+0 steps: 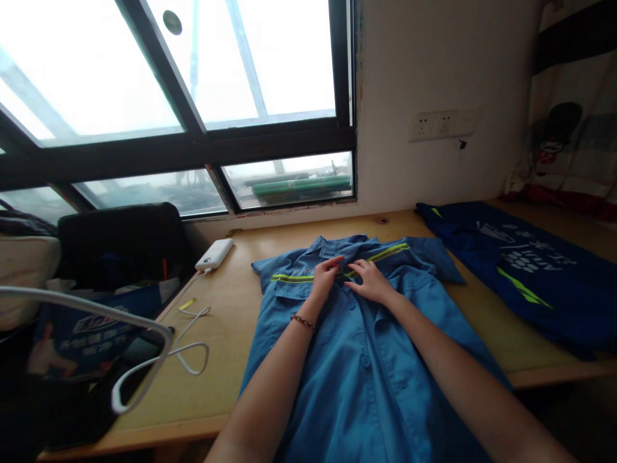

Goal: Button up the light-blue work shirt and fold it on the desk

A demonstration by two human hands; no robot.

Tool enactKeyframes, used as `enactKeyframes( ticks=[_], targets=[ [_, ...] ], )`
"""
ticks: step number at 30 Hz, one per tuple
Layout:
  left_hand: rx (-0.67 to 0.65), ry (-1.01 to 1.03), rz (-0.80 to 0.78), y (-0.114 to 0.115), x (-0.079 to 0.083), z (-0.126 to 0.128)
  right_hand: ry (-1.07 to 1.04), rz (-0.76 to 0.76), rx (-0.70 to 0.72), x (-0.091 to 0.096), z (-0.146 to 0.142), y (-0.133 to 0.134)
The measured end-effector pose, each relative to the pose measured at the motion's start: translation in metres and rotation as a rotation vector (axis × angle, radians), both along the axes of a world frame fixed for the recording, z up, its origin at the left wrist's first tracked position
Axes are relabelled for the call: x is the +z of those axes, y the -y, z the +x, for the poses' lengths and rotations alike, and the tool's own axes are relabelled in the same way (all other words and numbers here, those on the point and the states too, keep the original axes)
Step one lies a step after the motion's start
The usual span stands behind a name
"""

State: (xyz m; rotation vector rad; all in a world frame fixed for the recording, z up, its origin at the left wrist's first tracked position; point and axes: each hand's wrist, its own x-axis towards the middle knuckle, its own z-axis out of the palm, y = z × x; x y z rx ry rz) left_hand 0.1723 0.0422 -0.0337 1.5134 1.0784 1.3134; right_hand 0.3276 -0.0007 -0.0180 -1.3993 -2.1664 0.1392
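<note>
A blue short-sleeved work shirt (308, 360) lies front up on the table, collar toward the window, with a yellow-green reflective stripe across the chest. Down its middle runs a buttoned front edge; a button (365, 361) shows on it. My left hand (326, 278), with a beaded bracelet at the wrist, is closed at the front edge by the stripe, its fingers bent together on the cloth. Just to its right, my right hand (370, 281) rests over the same edge, fingers curved and apart, thumb lower than the forefinger. The cloth right under the fingertips is partly hidden.
A dark blue garment (540, 270) with white print lies on the right of the wooden table (226, 347). At the left are a white power bank (214, 254) and a looping white cable (193, 370). A black chair back (125, 251) and bags stand beyond the left edge.
</note>
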Motion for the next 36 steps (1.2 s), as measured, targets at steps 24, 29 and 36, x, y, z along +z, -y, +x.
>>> enactKeyframes(
  ticks=[24,29,36],
  targets=[
    [-0.171,0.336,-0.133,0.0,-0.003,0.001,-0.159,0.034,0.205,-0.01,-0.002,-0.006],
    [-0.189,0.532,-0.183,-0.001,0.001,0.0,-0.194,-0.03,0.222,-0.013,-0.003,-0.006],
    [-0.2,0.586,-0.19,0.0,0.001,0.002,-0.064,-0.133,0.084,-0.009,-0.004,-0.003]
  ],
)
